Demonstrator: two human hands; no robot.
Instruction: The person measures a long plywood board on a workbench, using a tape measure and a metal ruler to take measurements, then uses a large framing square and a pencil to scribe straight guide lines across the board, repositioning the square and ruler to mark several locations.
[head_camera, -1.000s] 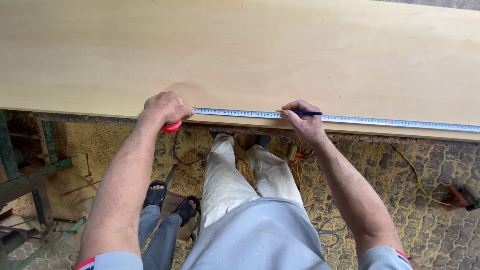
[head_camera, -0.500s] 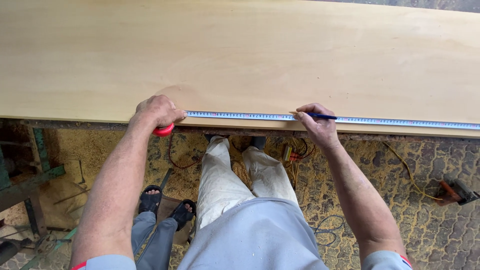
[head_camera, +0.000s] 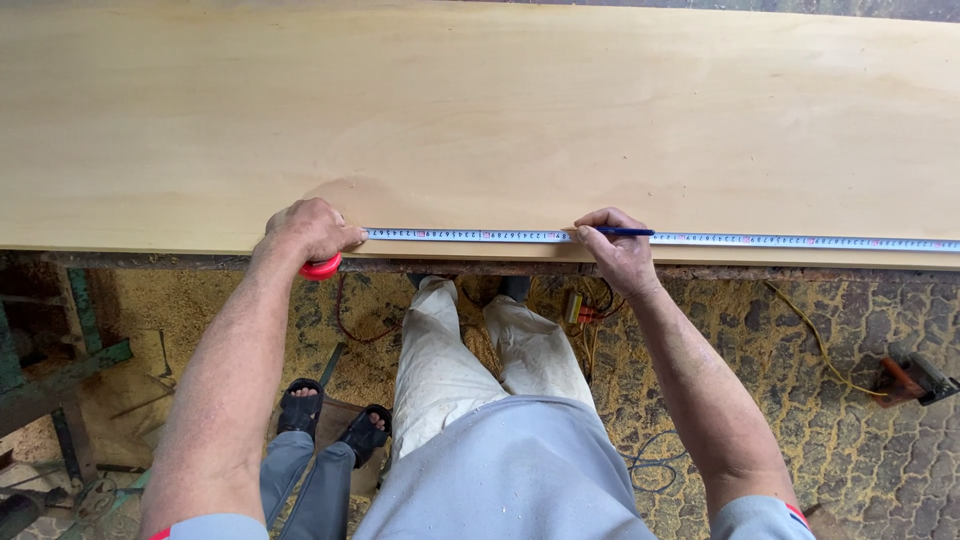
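Tape measure blade (head_camera: 520, 237) runs left-right along the near edge of the plywood board (head_camera: 500, 120), flat. Left hand (head_camera: 310, 232) is clamped on the red tape case (head_camera: 321, 268) at the board's edge. Right hand (head_camera: 618, 250) pinches a blue pencil (head_camera: 622, 232), lying along the blade, tip pointing right.

I count 1 wide plywood board (head_camera: 500, 110), with 1 tape measure (head_camera: 660, 239) stretched along its near edge and 1 red tape case (head_camera: 321, 268) at the left end. I see 1 blue pencil (head_camera: 625, 232). There are 2 hands at work, 1 left hand (head_camera: 310, 230) and 1 right hand (head_camera: 618, 250). Below, 2 black sandals (head_camera: 330, 420) belong to another person, and 1 yellow cable (head_camera: 820, 345) lies on the sawdust.
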